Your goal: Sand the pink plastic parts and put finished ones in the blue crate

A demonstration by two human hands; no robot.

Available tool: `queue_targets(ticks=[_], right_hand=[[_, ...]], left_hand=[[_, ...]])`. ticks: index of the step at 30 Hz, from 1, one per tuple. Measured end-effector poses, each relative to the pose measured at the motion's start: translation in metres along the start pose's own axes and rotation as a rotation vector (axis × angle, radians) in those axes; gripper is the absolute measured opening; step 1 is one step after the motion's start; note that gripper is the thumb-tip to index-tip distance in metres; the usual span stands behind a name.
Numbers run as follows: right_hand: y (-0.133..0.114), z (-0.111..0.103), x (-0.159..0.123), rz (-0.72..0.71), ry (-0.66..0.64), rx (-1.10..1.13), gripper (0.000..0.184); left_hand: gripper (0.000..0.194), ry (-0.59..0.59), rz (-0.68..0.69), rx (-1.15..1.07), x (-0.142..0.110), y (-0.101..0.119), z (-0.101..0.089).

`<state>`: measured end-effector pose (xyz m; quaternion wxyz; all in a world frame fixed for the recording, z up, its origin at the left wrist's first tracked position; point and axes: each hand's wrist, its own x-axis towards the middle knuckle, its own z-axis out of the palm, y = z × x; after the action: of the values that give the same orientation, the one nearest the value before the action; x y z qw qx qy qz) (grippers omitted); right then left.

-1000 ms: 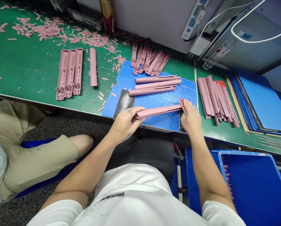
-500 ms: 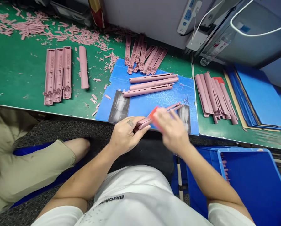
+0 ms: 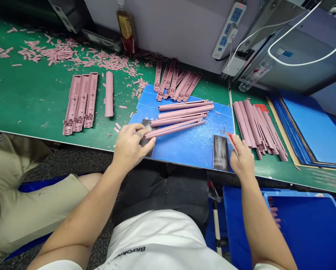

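I log one pink moulded plastic strip (image 3: pixel 176 128) lying on the blue mat (image 3: pixel 185 153), its long axis running from lower left to upper right, far end pointing away to the right. My left hand (image 3: pixel 128 146) sits at its near end, fingers together and curled; whether they grip, I cannot tell. My right hand (image 3: pixel 242 159) pinches a red pad (image 3: pixel 232 141) between thumb and fingers.

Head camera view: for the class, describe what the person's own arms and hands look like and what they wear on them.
The left hand and right hand are bare, with no gloves. One left finger bears a small dark ring or mark; which is unclear. The arms emerge from short white sleeves of a white T-shirt with dark lettering.
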<state>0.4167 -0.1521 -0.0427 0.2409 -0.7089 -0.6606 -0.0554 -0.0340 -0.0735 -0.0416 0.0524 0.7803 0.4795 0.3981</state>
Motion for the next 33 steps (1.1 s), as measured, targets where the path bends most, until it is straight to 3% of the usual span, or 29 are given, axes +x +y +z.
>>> queue_targets(ticks=[2,5,8,10,13,16,19,21,24,26,28,30,33], right_hand=[[0.016,0.002,-0.013,0.033,0.109,0.036,0.068],[0.020,0.010,-0.028,0.074,0.210,0.077,0.065],[0.014,0.017,-0.032,0.084,0.224,0.068,0.064],[0.011,0.018,-0.032,0.092,0.216,0.065,0.064],[0.008,0.016,-0.032,0.108,0.230,0.096,0.063],[0.009,0.014,-0.034,0.124,0.254,0.135,0.062],[0.010,0.014,-0.038,0.148,0.263,0.143,0.065],[0.010,0.014,-0.040,0.157,0.287,0.169,0.067],[0.011,0.013,-0.040,0.195,0.321,0.232,0.066],[0.010,0.013,-0.038,0.224,0.317,0.254,0.064],[0.006,0.012,-0.037,0.240,0.329,0.271,0.063],[0.000,0.009,-0.041,0.256,0.389,0.307,0.060],[-0.013,-0.002,-0.057,0.268,0.508,0.409,0.052]], left_hand=[[0.029,-0.040,-0.011,0.111,0.010,-0.016,0.005],[0.035,-0.146,0.031,0.166,0.029,-0.027,0.008],[0.044,-0.226,0.142,0.181,0.058,-0.016,0.015],[0.053,-0.313,0.275,0.144,0.087,0.006,0.034],[0.051,-0.474,0.490,0.037,0.147,0.059,0.099],[0.058,-0.623,0.609,-0.010,0.212,0.122,0.192],[0.079,-0.748,0.628,0.024,0.264,0.171,0.278],[0.079,-0.797,0.625,0.072,0.288,0.187,0.318],[0.053,-0.743,0.698,0.149,0.306,0.189,0.348],[0.037,-0.712,0.777,0.174,0.313,0.185,0.348],[0.031,-0.771,0.816,0.160,0.316,0.179,0.329],[0.029,-0.846,0.807,0.108,0.310,0.173,0.286],[0.028,-0.851,0.738,0.013,0.272,0.154,0.189]])
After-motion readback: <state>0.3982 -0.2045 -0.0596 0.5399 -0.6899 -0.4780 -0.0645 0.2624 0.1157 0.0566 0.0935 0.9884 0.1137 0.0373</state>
